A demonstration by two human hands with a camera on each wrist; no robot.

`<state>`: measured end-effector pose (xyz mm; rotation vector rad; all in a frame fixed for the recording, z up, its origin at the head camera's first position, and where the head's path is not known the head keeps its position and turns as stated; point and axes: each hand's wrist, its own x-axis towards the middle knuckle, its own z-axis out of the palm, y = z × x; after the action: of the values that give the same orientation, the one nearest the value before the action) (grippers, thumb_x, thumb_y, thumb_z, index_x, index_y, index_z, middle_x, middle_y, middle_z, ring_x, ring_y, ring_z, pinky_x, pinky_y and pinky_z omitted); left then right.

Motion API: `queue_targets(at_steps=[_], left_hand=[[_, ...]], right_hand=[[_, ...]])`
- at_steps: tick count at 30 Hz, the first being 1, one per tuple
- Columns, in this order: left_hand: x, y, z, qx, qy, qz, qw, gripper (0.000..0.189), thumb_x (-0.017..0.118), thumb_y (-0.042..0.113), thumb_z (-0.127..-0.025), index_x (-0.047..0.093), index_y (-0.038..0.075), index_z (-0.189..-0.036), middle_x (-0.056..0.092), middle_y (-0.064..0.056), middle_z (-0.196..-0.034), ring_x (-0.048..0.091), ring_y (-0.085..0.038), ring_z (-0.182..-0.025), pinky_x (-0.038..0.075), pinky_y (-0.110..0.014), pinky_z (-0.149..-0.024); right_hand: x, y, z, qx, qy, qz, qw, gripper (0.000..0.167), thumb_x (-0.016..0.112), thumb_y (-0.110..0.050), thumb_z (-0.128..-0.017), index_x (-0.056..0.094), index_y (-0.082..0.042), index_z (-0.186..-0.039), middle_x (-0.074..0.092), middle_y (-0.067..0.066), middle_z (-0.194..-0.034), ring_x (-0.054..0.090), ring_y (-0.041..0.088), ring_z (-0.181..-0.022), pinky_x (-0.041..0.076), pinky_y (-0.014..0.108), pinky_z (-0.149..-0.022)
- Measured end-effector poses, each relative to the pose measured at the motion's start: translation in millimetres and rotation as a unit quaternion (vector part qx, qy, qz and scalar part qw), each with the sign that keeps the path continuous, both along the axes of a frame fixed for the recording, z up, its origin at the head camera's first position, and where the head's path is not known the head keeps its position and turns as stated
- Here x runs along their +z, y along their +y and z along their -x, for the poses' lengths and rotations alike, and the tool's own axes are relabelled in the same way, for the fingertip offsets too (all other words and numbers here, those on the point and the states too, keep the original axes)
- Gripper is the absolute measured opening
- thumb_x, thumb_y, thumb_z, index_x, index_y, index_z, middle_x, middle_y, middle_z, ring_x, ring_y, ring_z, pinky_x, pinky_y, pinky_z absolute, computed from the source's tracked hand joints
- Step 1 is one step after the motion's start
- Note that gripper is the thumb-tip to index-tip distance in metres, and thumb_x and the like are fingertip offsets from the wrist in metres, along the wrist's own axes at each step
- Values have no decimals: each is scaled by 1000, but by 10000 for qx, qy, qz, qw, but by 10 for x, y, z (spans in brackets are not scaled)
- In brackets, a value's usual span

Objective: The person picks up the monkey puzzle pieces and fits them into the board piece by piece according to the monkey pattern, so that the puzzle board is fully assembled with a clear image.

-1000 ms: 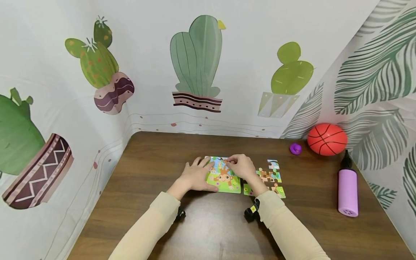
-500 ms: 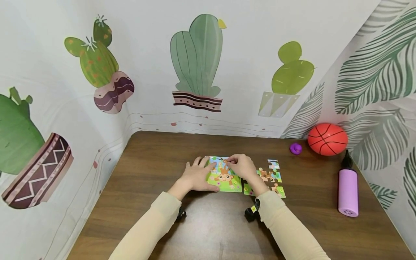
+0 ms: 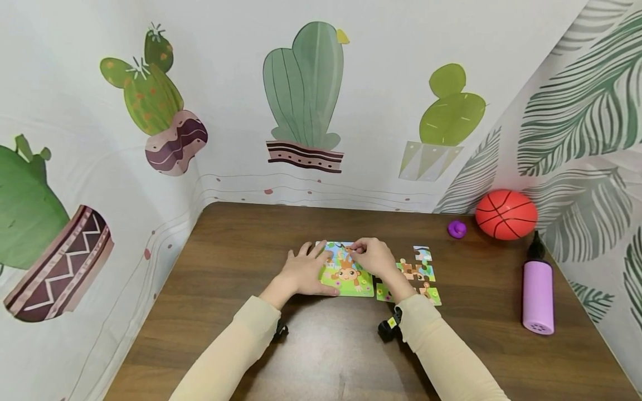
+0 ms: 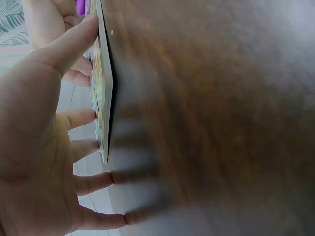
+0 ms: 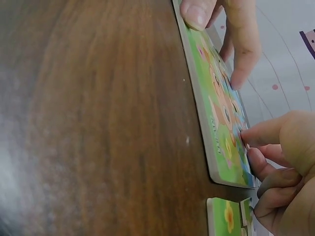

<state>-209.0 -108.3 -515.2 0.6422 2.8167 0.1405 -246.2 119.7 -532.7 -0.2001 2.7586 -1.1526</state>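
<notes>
A square jigsaw puzzle board (image 3: pixel 360 287) with a cartoon monkey lies flat on the table. My left hand (image 3: pixel 305 272) spreads over its left side, thumb at the near edge; in the left wrist view two fingertips touch the board (image 4: pixel 105 93) and two rest on the table beyond it. At the board's upper right, my right hand (image 3: pixel 373 256) pinches a small puzzle piece against the surface, its other fingers curled under. The piece is mostly hidden by the fingers. In the right wrist view, thumb and index fingertip meet low over the picture.
Loose puzzle pieces (image 3: pixel 425 272) lie just right of the board, partly behind my right wrist. Toward the back right sit a purple rubber duck (image 3: pixel 456 229) and a red toy basketball (image 3: pixel 505 215). A purple hand pump (image 3: pixel 538 296) stands at the right.
</notes>
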Motion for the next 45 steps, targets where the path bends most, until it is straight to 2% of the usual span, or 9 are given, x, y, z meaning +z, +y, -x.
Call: queue_targets(at_steps=[9, 21, 27, 31, 36, 40, 45], left_hand=[[-18, -1, 8, 32, -4, 92, 10000, 109, 62, 88, -77, 29, 33, -166, 14, -2, -173, 21, -37, -154, 28, -75, -110], [-7, 0, 10, 67, -16, 32, 10000, 107, 62, 88, -78, 33, 33, -164, 20, -2, -172, 21, -38, -154, 27, -76, -110], [-2, 6, -1, 44, -73, 56, 9999, 106, 61, 87, -80, 31, 33, -165, 18, 1, -172, 18, -39, -155, 25, -76, -111], [3, 8, -11, 19, -99, 28, 9999, 106, 62, 86, -80, 31, 32, -165, 19, 0, -172, 19, -40, -155, 26, -76, -111], [31, 21, -15, -47, -148, 56, 9999, 101, 63, 84, -81, 29, 38, -165, 17, -1, -172, 18, -43, -154, 25, -78, -110], [43, 30, -17, -88, -183, 124, 9997, 97, 61, 84, -82, 28, 43, -164, 16, -1, -173, 18, -44, -154, 25, -78, -109], [51, 41, -22, -114, -240, 80, 9996, 97, 62, 82, -83, 29, 39, -165, 14, 1, -173, 12, -39, -157, 20, -77, -112]], right_hand=[[-4, -9, 0, 13, -12, -4, 10000, 15, 73, -21, -96, 77, -16, -109, 67, -1, -94, 57, 18, -68, 45, 35, -64], [45, -27, -13, 40, 90, -98, 9999, 12, 76, -24, -96, 79, -17, -105, 69, -1, -95, 60, 17, -73, 47, 36, -66], [20, 60, -15, 115, 179, 182, 9996, 15, 72, -26, -98, 79, -16, -108, 70, -1, -92, 60, 18, -71, 47, 36, -64], [52, 247, -32, 55, 460, 271, 9986, 20, 68, -24, -101, 78, -12, -112, 72, 2, -94, 61, 18, -70, 47, 36, -64], [172, 627, -34, -313, 635, -7, 9975, 24, 70, -26, -99, 77, -10, -115, 74, 7, -102, 64, 21, -73, 50, 40, -71], [216, 1015, -54, -616, 505, -315, 9963, 32, 71, -29, -97, 74, -7, -121, 74, 12, -109, 68, 29, -90, 51, 47, -82], [209, 1409, -121, -1014, 259, -697, 9921, 55, 72, -43, -96, 66, 0, -130, 70, 19, -116, 65, 38, -102, 50, 52, -83]])
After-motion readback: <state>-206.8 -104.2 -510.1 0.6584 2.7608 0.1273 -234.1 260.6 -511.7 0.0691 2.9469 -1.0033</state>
